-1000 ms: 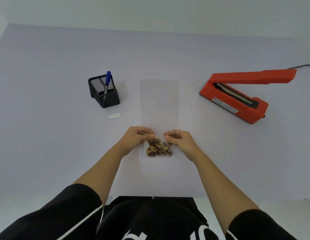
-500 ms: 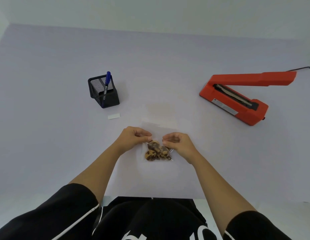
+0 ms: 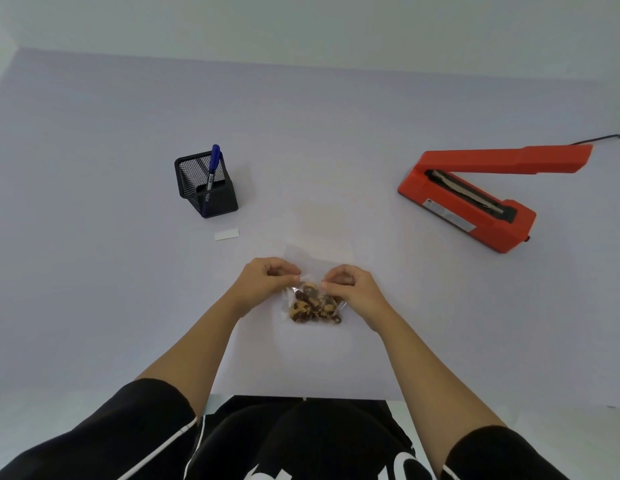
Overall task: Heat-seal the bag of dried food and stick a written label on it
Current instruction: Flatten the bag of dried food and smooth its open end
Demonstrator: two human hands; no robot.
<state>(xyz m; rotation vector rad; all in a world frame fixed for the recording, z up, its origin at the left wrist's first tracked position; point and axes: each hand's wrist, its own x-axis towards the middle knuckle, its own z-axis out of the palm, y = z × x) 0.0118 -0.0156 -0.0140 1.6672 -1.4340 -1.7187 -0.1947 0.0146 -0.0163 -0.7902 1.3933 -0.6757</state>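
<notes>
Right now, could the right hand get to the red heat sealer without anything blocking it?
Probably yes: bare table lies between the right hand and the heat sealer, whose arm stands raised. But its fingers are pinching the bag.

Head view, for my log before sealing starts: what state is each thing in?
Heat sealer: arm raised, open, nothing in it.
Bag: unsealed, food at bottom, top pinched by both hands.
Left hand: grip closed on bag.
Right hand: grip closed on bag.
Label: flat on table, apparently blank.
Pen: capped, upright in pen holder.
</notes>
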